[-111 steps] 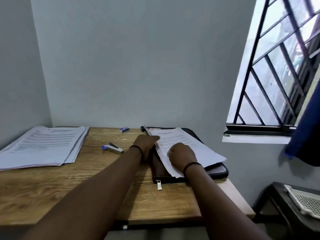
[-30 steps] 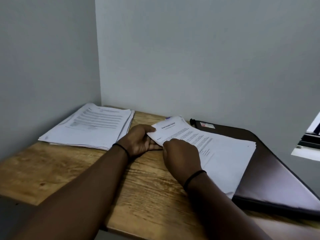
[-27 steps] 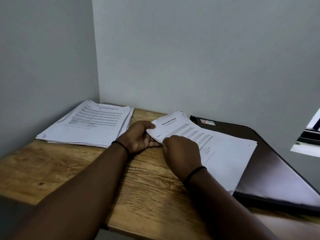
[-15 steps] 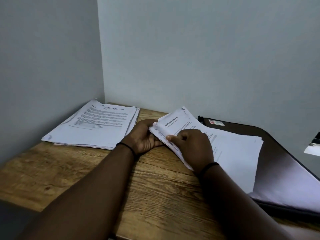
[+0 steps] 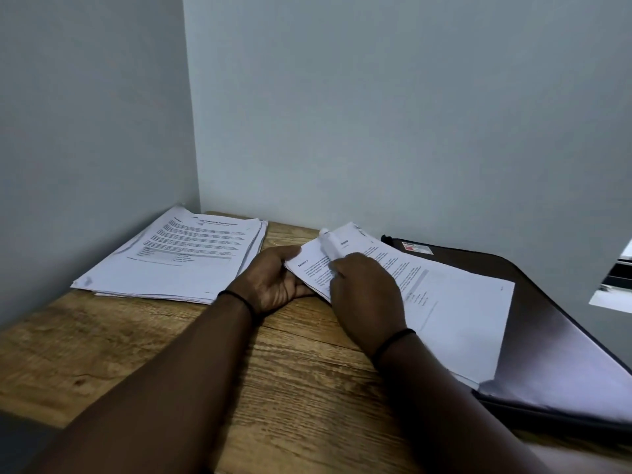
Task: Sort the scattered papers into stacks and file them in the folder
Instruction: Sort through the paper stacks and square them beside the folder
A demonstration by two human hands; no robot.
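A stack of printed white papers (image 5: pixel 455 313) lies at the table's middle, its right part resting on a dark zip folder (image 5: pixel 554 343). My left hand (image 5: pixel 273 282) grips the stack's near left corner from below. My right hand (image 5: pixel 366 295) lies on top and curls the corner of the upper sheets back, so a page headed "Section 2" shows underneath. A second, larger pile of printed papers (image 5: pixel 184 258) lies flat at the back left, beside the wall corner.
The wooden table (image 5: pixel 205 364) stands in a corner, with grey walls close behind and to the left. Bare wood lies in front of both piles. A bright strip of window sill (image 5: pixel 615 285) shows at the right edge.
The stack has been drawn left, off the folder and partly onto the wood. In the last half second my right hand has rolled the top sheets' corner back, uncovering the page beneath.
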